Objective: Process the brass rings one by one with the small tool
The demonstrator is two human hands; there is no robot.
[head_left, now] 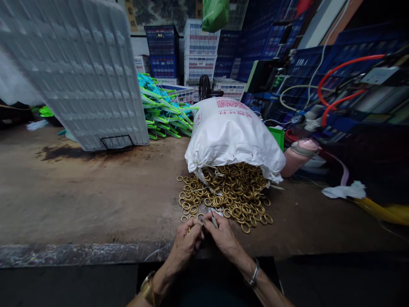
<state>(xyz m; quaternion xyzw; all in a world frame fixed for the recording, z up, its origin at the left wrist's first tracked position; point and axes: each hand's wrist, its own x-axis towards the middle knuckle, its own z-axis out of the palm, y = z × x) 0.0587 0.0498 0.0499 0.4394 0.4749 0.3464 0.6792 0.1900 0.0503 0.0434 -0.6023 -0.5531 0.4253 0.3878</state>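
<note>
Close together at the table's front edge, both hands are closed and their fingertips almost meet. My left hand [188,239] pinches a gold-coloured ring, of which only a sliver shows between the fingers. A slim, pointed tool [214,221] is gripped in my right hand [224,237]; its exact kind is too small to make out. Just beyond the fingers spreads a heap of gold-coloured rings [238,192], spilling from the mouth of a white woven sack [231,134] with red print that lies on its side.
A wooden table [96,196] carries everything. At left stands a ribbed whitish panel [86,76] in a black wire stand [116,143], with green and turquoise plastic pieces [162,111] behind. A pink bottle [299,157] and red hoses [332,94] are at right; crates [201,51] are stacked behind.
</note>
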